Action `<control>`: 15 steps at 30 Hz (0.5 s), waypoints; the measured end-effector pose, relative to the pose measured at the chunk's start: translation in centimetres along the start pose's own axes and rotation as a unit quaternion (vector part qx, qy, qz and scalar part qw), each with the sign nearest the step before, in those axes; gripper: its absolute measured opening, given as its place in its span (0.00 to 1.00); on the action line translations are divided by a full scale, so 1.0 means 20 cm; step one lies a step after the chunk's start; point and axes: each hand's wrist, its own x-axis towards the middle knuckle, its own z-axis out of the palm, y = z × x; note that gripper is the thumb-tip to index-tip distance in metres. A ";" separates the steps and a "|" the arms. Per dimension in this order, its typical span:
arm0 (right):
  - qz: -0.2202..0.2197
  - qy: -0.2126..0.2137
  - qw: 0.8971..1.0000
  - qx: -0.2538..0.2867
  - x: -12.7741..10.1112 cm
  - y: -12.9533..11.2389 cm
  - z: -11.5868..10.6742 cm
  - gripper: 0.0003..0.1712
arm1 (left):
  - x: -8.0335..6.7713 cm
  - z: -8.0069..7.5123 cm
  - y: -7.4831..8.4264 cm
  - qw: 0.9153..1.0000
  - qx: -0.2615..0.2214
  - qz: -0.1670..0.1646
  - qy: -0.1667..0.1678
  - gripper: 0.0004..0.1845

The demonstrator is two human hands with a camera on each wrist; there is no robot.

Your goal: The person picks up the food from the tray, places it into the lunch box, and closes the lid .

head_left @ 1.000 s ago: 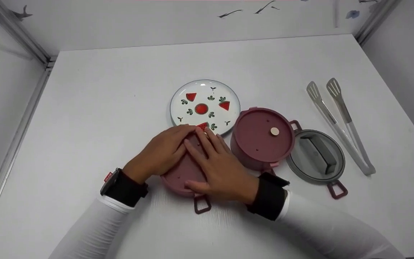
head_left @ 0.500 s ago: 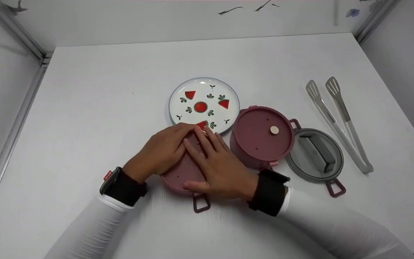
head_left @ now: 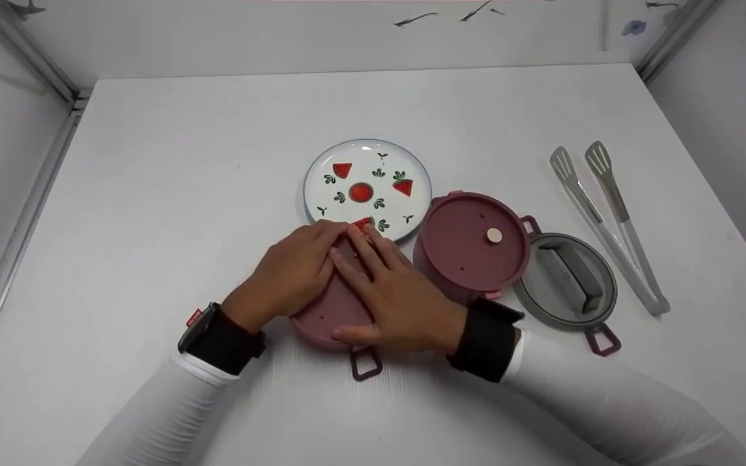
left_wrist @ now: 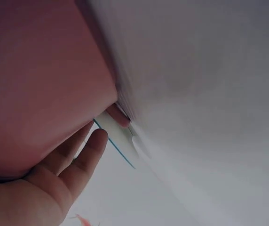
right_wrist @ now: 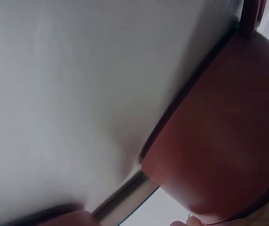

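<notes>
A burgundy pot [head_left: 327, 323] with a flat lid and loop handles stands below the plate, partly hidden under both hands. My left hand [head_left: 289, 268] grips its left side, the thumb lying over the lid; in the left wrist view several fingers [left_wrist: 85, 162] bend along the pot's wall [left_wrist: 45, 84]. My right hand [head_left: 402, 301] rests across the lid with its fingers extended toward the far rim and the thumb near the front. The hands meet at the far edge, where the lid's knob is hidden. In the right wrist view the pot wall [right_wrist: 219, 127] fills the right side.
A white plate [head_left: 405, 158] with watermelon pictures lies just behind. To the right stands a second burgundy pot [head_left: 463, 243] with a gold knob on its lid. Next to it are a grey lid-like piece [head_left: 554, 285] with a burgundy loop and metal tongs [head_left: 632, 259], spread apart.
Both hands stay in place on the pot. The head view has shifted slightly; the objects keep their positions relative to one another.
</notes>
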 end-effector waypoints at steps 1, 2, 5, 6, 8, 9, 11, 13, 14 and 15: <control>-0.002 -0.002 1.000 0.000 0.00 0.00 0.00 0.57 | -0.01 0.00 0.00 1.000 0.001 -0.004 0.005 0.24; -0.005 -0.003 1.000 -0.002 0.00 0.00 0.00 0.57 | -0.02 0.00 0.01 1.000 0.002 -0.008 0.009 0.24; -0.015 -0.010 1.000 -0.006 0.00 0.00 0.00 0.56 | -0.04 0.01 0.02 0.999 0.001 -0.030 0.020 0.23; -0.017 -0.011 1.000 -0.004 0.00 0.00 0.00 0.56 | -0.05 0.02 0.02 0.999 -0.001 -0.037 0.023 0.23; -0.020 -0.010 1.000 -0.001 0.00 0.00 0.00 0.55 | -0.07 0.02 0.03 0.998 -0.006 -0.049 0.027 0.23; -0.019 -0.006 1.000 0.002 -0.01 0.00 0.00 0.55 | -0.08 0.02 0.03 0.998 -0.009 -0.051 0.029 0.22; -0.013 0.003 1.000 0.000 -0.03 -0.01 0.00 0.54 | -0.08 0.02 0.04 0.998 -0.017 -0.050 0.034 0.21; -0.006 0.011 1.000 -0.016 -0.05 -0.02 0.00 0.54 | -0.07 0.02 0.04 0.998 -0.023 -0.048 0.035 0.20; -0.003 0.012 1.000 -0.025 -0.07 -0.03 -0.01 0.54 | -0.07 0.02 0.04 0.998 -0.026 -0.048 0.035 0.20; -0.002 0.010 0.999 -0.037 -0.09 -0.05 -0.01 0.54 | -0.07 0.02 0.04 0.998 -0.029 -0.048 0.034 0.19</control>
